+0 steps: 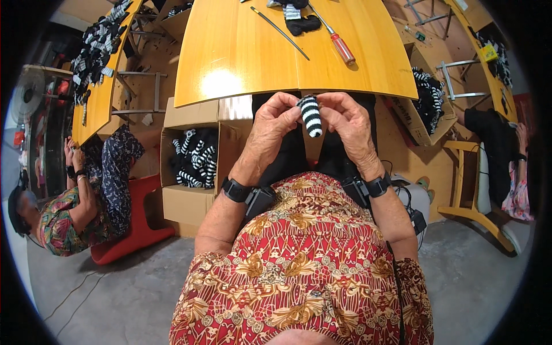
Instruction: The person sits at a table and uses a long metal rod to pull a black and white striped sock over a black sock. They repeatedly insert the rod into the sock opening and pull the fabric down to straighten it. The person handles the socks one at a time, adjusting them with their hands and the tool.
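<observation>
A small knitted tube (pixel 312 121) with black and white stripes hangs between my two hands, just in front of the table's near edge. My left hand (pixel 275 119) pinches its dark upper rim on the left with thumb and fingers. On the other side, my right hand (pixel 348 122) is closed on the same rim between thumb and forefinger. The tube's rounded white-and-black end points down toward me. Whether anything is inside it cannot be seen.
On the yellow table (pixel 230 52) lie a red-handled screwdriver (pixel 342 48), a thin dark rod (pixel 280 33) and black-and-grey knit pieces (pixel 301 25). Cardboard boxes of striped knits stand left (pixel 187 202) and right (pixel 410 123). Other people sit at side tables, one on a red chair (pixel 131 221).
</observation>
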`<state>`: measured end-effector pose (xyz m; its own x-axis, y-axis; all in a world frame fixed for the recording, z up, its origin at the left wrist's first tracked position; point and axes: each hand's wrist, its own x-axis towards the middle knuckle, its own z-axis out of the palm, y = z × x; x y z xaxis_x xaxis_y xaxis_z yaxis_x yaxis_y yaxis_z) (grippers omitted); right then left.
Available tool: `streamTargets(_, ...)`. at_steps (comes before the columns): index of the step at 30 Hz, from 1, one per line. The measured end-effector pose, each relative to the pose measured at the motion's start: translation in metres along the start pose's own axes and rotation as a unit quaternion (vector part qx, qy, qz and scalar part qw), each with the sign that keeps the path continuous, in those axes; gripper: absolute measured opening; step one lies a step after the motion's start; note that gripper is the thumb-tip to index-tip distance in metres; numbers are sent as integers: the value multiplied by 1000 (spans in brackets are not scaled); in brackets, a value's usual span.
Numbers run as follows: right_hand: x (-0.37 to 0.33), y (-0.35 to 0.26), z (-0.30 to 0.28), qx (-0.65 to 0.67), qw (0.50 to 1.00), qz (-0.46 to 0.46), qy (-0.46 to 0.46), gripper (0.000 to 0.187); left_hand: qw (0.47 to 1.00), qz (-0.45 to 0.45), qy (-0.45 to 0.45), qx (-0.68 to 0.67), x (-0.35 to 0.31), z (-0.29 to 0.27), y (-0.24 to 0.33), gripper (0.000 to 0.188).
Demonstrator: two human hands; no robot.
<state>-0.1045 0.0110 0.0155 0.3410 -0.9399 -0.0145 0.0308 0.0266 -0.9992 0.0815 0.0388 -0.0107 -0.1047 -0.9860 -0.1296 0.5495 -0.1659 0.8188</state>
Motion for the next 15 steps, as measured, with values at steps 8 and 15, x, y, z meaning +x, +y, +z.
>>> streamTargets(8, 2, -3, 0, 90, 993, 10, -79, 20, 996, 48, -12, 79, 1, 0, -1, 11)
streamTargets(15, 1, -17, 3, -6, 999, -10, -40, 13, 981, 115, 24, 154, -5, 14, 3, 9)
